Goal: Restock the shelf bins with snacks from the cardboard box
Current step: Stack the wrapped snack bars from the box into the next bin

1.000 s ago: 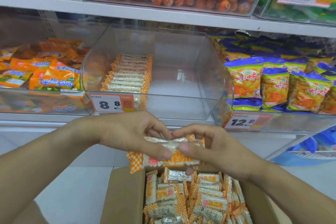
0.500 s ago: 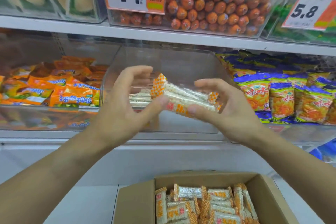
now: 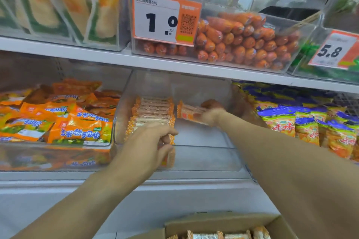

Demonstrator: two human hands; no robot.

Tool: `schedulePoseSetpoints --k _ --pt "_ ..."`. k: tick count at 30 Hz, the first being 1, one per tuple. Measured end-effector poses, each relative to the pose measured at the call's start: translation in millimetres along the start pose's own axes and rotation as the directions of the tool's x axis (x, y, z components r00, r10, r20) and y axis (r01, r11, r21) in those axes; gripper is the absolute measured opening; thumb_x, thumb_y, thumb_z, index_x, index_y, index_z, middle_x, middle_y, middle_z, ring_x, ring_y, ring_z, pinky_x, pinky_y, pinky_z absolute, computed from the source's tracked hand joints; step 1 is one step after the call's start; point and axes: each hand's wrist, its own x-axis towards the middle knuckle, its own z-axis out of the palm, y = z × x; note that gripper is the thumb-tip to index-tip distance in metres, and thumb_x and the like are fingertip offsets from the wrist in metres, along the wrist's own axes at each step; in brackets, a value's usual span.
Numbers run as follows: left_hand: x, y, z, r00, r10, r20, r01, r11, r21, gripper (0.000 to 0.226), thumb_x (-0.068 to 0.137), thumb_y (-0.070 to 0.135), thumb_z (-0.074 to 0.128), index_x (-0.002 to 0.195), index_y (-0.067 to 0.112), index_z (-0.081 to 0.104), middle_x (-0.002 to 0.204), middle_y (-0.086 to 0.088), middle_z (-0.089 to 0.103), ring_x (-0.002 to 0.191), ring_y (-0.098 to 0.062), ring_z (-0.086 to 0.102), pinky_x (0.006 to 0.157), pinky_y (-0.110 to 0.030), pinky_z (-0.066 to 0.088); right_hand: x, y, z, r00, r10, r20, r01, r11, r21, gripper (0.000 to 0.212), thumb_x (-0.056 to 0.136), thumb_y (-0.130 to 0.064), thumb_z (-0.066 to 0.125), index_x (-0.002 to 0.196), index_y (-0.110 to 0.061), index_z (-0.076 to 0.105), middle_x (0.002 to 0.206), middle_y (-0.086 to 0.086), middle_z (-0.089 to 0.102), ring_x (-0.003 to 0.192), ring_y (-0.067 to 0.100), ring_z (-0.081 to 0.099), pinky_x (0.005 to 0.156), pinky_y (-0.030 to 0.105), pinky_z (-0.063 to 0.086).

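Price tag (image 3: 165,18) reading 1.0 hanging before stacked orange sausages (image 3: 246,41), second tag (image 3: 333,50) reading 5.8 sitting at right, yellow-and-green packets (image 3: 64,4) standing upright at upper left, white shelf edge (image 3: 116,60) running beneath them.

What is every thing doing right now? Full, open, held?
Middle bin: partly filled, one row stacked at its left.
Snack packs: held by the right hand inside the bin.
Left hand: resting on the stacked row.
Cardboard box: open, packs inside.
Sausage bin: full.
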Motion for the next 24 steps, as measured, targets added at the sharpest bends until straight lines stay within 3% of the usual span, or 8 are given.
schedulePoseSetpoints --k 1,3,6,10,15,18,20,24 --pt "2 0 1 1.000 -0.023 0.008 0.023 1.000 -0.001 0.034 0.077 0.010 0.081 0.107 0.025 0.074 0.080 0.016 0.061 0.079 -0.001 0.055 0.077 -0.018 0.045 0 -1 6 1.000 0.004 -0.026 -0.009 0.979 -0.204 0.047 0.091 -0.019 0.069 0.134 -0.008 0.053 0.127 0.021 0.058 0.106 0.030 0.059 0.091 0.031 0.045" --pt "6 0 -1 0.997 -0.062 0.039 0.062 0.998 0.011 0.028 0.081 0.013 0.080 0.105 0.026 0.076 0.085 0.012 0.063 0.085 -0.010 0.058 0.080 -0.030 0.047 11 3 14 0.997 -0.039 -0.072 0.014 0.944 -0.329 0.064 0.083 -0.022 0.080 0.139 -0.013 0.051 0.136 0.013 0.056 0.120 0.029 0.057 0.093 0.027 0.044" --pt "9 -1 -1 0.995 -0.058 0.085 0.054 0.998 0.045 0.018 0.085 0.018 0.075 0.100 0.027 0.077 0.094 0.010 0.065 0.095 -0.010 0.056 0.084 -0.027 0.042 26 4 22 0.972 -0.197 -0.124 0.100 0.833 -0.544 0.053 0.092 -0.030 0.068 0.141 -0.024 0.048 0.143 0.007 0.052 0.129 0.028 0.051 0.102 0.026 0.039" --pt "9 -6 -1 0.993 -0.068 0.094 0.066 0.997 0.028 0.017 0.085 0.019 0.076 0.099 0.028 0.078 0.091 0.013 0.063 0.093 -0.010 0.057 0.083 -0.028 0.043 40 12 31 0.955 -0.257 -0.150 0.123 0.801 -0.586 0.059 0.098 -0.035 0.057 0.151 -0.024 0.034 0.151 0.014 0.038 0.143 0.032 0.028 0.111 0.038 0.037" --pt "10 -4 -2 0.988 -0.087 0.125 0.085 0.996 0.027 0.015 0.088 0.020 0.072 0.098 0.030 0.078 0.093 0.009 0.064 0.094 -0.008 0.055 0.085 -0.028 0.041 46 21 32 0.935 -0.239 -0.262 0.058 0.831 -0.553 0.080 0.087 -0.034 0.075 0.147 -0.004 0.031 0.143 0.014 0.048 0.134 0.032 0.046 0.101 0.032 0.044" --pt "10 -3 -2 0.987 -0.091 0.129 0.089 0.996 0.021 0.015 0.088 0.019 0.072 0.096 0.030 0.078 0.093 0.010 0.064 0.094 -0.007 0.054 0.084 -0.025 0.040 55 26 34 0.962 -0.193 -0.191 0.094 0.897 -0.432 0.075 0.076 -0.018 0.085 0.140 -0.013 0.045 0.131 0.007 0.051 0.115 0.025 0.056 0.084 0.019 0.042" --pt "10 -2 -3 0.985 -0.100 0.138 0.099 0.995 0.019 0.015 0.089 0.020 0.071 0.097 0.031 0.078 0.094 0.010 0.064 0.095 -0.007 0.054 0.085 -0.026 0.040 57 26 37 0.960 -0.208 -0.186 0.123 0.914 -0.387 0.056 0.078 -0.014 0.077 0.128 -0.018 0.052 0.125 0.008 0.052 0.105 0.024 0.058 0.079 0.020 0.046" --pt "10 -1 -3 0.984 -0.109 0.144 0.106 0.994 0.027 0.016 0.091 0.021 0.069 0.101 0.031 0.078 0.097 0.012 0.063 0.098 -0.005 0.053 0.086 -0.024 0.039 56 28 33 0.929 -0.278 -0.244 0.117 0.847 -0.519 0.065 0.074 -0.011 0.077 0.133 -0.013 0.050 0.122 0.016 0.056 0.116 0.029 0.054 0.097 0.030 0.048"
